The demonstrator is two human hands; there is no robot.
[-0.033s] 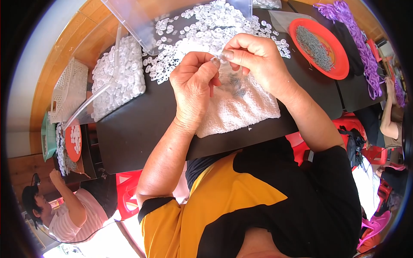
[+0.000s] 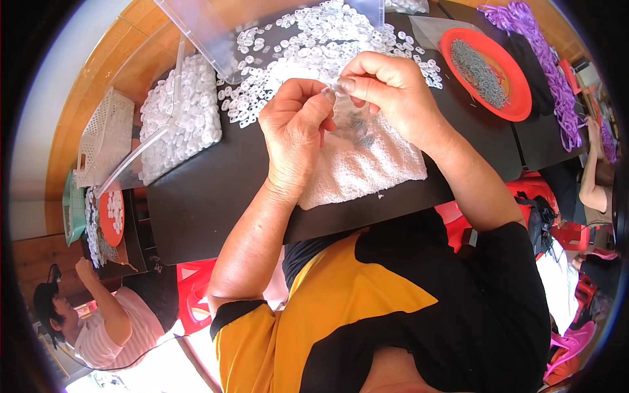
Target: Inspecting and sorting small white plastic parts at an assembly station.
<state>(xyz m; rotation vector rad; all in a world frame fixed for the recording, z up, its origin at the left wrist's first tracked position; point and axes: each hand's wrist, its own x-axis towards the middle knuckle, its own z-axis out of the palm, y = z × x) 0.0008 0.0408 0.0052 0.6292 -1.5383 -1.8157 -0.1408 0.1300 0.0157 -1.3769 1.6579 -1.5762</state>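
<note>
My left hand (image 2: 295, 134) and my right hand (image 2: 392, 95) meet above a white towel (image 2: 373, 167). Both are closed in a pinch, thumb against fingers, on a small whitish plastic piece (image 2: 332, 90); the fingertips hide most of it. Some thin grey metal bits (image 2: 357, 128) lie on the towel just below my fingers. Beyond my hands spreads a heap of small white plastic pieces with holes (image 2: 314, 49). To the right, an orange-red plate (image 2: 521, 98) carries a pile of thin grey metal pins (image 2: 478, 69).
Clear plastic bins (image 2: 216, 46) stand at the back left, near a pile of white pieces (image 2: 183, 118). A white perforated basket (image 2: 105, 141) is farther left. Purple ribbon (image 2: 563, 98) lies at the right on the dark table (image 2: 203, 209). A co-worker (image 2: 108, 321) sits at the lower left.
</note>
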